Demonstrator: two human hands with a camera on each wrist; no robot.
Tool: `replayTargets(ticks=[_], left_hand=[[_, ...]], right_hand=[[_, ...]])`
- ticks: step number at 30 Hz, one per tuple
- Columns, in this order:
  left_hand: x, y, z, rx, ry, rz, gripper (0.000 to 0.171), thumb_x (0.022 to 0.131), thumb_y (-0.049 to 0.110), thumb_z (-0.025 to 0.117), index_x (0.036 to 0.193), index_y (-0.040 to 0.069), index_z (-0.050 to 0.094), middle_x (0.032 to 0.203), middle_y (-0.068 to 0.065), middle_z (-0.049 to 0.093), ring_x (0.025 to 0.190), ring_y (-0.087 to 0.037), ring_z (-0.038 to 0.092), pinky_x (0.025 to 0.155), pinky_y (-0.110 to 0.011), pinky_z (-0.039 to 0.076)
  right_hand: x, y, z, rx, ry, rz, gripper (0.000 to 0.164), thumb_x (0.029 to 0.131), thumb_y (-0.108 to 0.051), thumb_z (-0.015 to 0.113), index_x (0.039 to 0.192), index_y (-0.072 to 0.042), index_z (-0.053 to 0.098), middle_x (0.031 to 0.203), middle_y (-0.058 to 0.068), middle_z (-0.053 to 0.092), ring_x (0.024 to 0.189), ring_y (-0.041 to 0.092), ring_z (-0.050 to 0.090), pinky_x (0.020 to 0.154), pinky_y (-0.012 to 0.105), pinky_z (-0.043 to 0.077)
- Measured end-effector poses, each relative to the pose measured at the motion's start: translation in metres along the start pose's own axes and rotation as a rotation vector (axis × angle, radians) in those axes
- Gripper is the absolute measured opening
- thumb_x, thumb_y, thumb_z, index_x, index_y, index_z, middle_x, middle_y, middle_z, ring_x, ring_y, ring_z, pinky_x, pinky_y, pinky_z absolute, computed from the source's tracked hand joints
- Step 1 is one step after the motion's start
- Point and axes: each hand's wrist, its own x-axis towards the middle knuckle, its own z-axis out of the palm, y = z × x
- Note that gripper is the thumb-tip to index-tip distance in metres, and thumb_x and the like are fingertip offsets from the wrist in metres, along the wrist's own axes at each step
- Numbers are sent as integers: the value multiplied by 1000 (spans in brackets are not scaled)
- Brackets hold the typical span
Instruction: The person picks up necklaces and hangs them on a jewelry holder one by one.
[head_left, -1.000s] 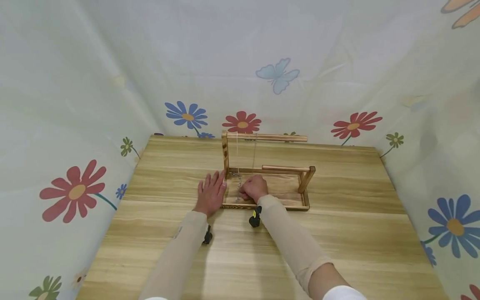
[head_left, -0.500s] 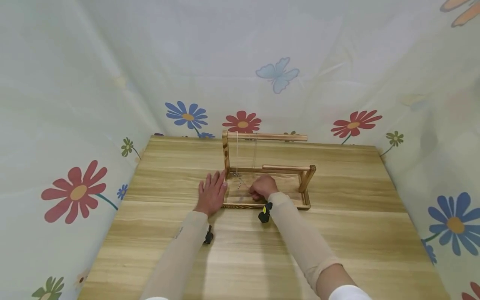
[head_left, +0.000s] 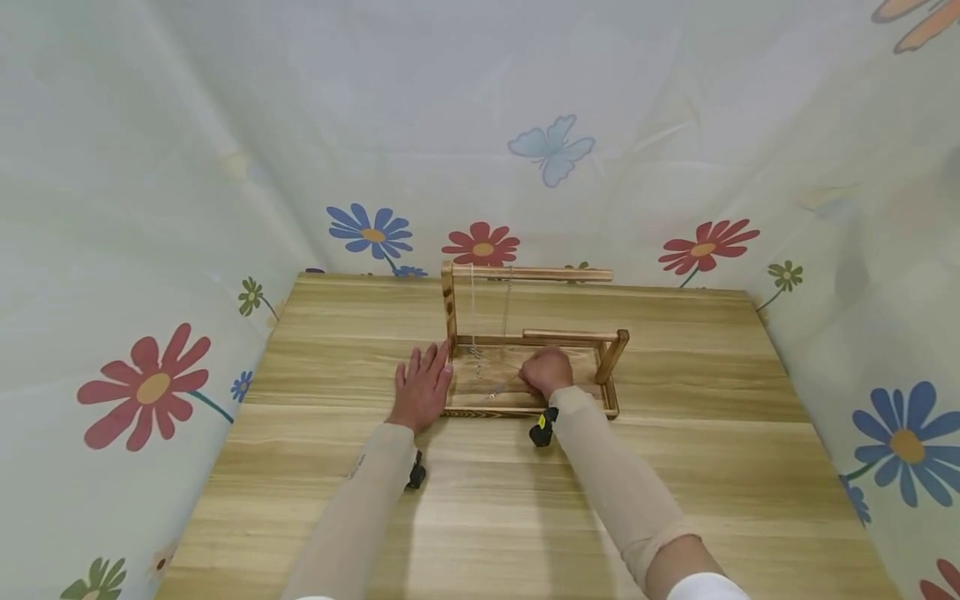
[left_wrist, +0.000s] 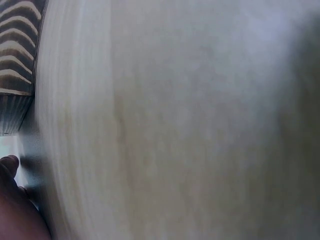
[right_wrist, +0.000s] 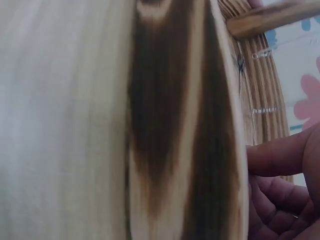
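Note:
A brown wooden jewelry stand [head_left: 451, 307] has two horizontal bars over a shallow tray base [head_left: 577, 412]. From its taller bar hang a pale thin necklace [head_left: 473, 308] and a second fine chain [head_left: 507, 308]. My left hand [head_left: 422, 389] lies flat with fingers spread on the table, its thumb side against the stand's left end. Over the tray, my right hand [head_left: 547, 371] has curled fingers and appears to pinch a thin chain [head_left: 510, 366], most of it hard to see. A short silver strand [head_left: 492, 395] lies in the tray to its left.
The shorter bar [head_left: 570, 336] rises on a post [head_left: 613, 358] close behind and right of my right hand. Wood-grain table [head_left: 697, 483] surrounds the stand. A flower-printed cloth [head_left: 420, 100] walls the back and sides.
My right hand has slid rightward across the tray, away from the hanging necklace. A silver strand now shows lying where the hand had been. My left hand has stayed put.

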Motion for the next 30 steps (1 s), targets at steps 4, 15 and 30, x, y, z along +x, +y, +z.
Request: replayTargets(ticks=[4,15,30], left_hand=[[0,-1,0,-3,12,5,58,114,46,20,169,28,16,176,-8,19,164,-40,4,128,-66,1],[2,1,1,-13,20,-1,57,115,45,20,169,28,18,176,-8,20,165,-40,5,128,-66,0],[1,0,2,-19,19,14,58,114,47,19,169,27,17,176,-10,20,164,-42,5,128,-67,0]], right_hand=[[-6,0,7,16,-13,-73,15,82,-4,67,70,-7,75,58,3,67,51,17,57,48,29,44],[-39,-13,33,-82,-19,-171,12,83,-13,83,72,-9,80,70,2,73,62,17,58,56,29,45],[-42,-14,46,-184,73,-235,47,84,-6,70,46,-21,46,44,-10,37,45,11,31,45,28,27]])
